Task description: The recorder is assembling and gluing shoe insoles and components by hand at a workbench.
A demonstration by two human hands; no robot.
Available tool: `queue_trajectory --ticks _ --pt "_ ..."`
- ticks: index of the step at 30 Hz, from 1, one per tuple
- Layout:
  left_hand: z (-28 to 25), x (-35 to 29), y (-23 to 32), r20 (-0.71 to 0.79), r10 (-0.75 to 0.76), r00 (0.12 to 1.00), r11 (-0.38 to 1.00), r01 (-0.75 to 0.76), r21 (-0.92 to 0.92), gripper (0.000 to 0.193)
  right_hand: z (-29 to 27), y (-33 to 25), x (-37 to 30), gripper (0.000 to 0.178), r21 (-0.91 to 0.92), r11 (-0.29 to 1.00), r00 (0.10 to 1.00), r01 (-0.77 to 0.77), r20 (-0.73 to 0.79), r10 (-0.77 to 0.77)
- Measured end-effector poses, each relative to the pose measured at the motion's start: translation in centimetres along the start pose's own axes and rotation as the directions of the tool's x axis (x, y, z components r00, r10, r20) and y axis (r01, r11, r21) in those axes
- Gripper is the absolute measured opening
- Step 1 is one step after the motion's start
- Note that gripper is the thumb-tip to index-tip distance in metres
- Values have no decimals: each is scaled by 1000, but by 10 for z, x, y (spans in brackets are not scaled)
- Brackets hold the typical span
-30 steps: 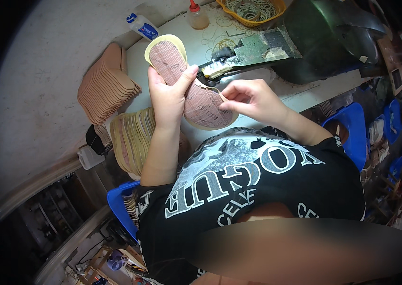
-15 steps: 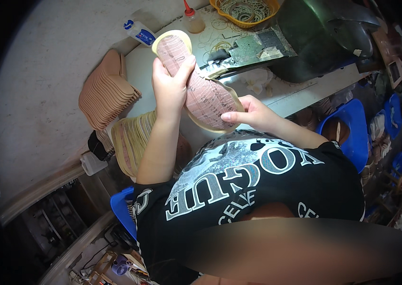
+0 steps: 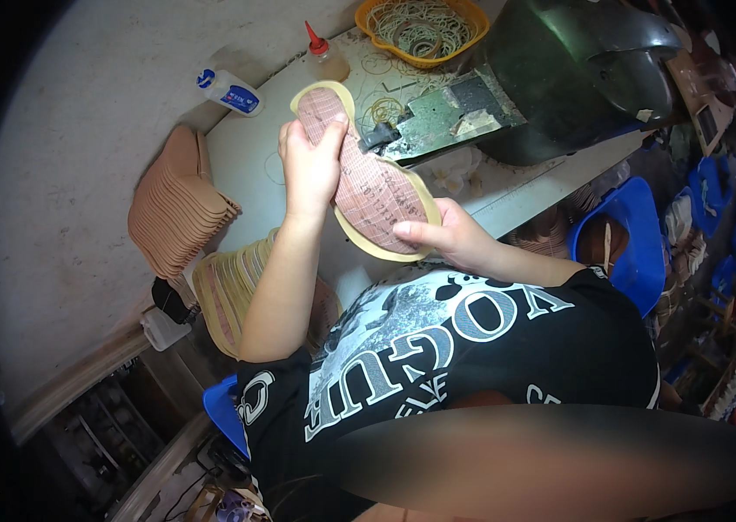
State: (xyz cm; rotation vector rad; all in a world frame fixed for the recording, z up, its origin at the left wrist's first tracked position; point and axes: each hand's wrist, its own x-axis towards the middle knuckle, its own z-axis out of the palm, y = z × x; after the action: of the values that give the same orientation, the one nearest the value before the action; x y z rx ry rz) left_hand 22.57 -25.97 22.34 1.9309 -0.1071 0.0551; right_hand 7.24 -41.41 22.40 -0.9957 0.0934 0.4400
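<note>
Between my two hands is a shoe insole (image 3: 376, 196), pinkish with a check pattern, some print and a pale yellow border. My left hand (image 3: 311, 170) is closed round its narrow end, thumb on top. At the wide end my right hand (image 3: 459, 233) grips the border, thumb over the face and the other fingers hidden beneath. Just past the insole's far edge is the green metal bed (image 3: 437, 117) of a machine, with a small black part (image 3: 380, 137) at its near end.
A dark green machine body (image 3: 577, 78) stands at the right of the white table (image 3: 268, 130). Behind are a yellow basket (image 3: 427, 61) of cords, a red-tipped bottle (image 3: 329, 61) and a white-and-blue bottle (image 3: 230, 92). Stacked tan pieces (image 3: 176, 209) and yellow-edged insoles (image 3: 233, 283) stand left.
The insole and both hands sit slightly lower in view, and the insole's face is turned a little. The surroundings have shifted left in the picture. Both hands keep their grip.
</note>
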Motion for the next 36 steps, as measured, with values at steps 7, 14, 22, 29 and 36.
queue_trajectory --ticks 7,14,22,29,36 --pt "-8 16 -6 94 -5 996 985 -11 174 45 7 -7 9 28 81 984 982 -160 109 151" --pt "-21 40 -24 148 46 988 959 -85 269 59 18 0 25 26 213 971 993 -107 62 96" --pt "-43 66 27 866 360 347 734 -678 -34 44 22 -8 38 27 202 979 998 -20 -54 31" --pt "-57 75 40 950 -121 286 855 -456 247 41 30 -16 47 31 142 990 991 19 -132 0" --pt "-62 65 27 909 44 414 872 -460 167 39 30 -17 46 30 114 993 990 29 -142 -13"
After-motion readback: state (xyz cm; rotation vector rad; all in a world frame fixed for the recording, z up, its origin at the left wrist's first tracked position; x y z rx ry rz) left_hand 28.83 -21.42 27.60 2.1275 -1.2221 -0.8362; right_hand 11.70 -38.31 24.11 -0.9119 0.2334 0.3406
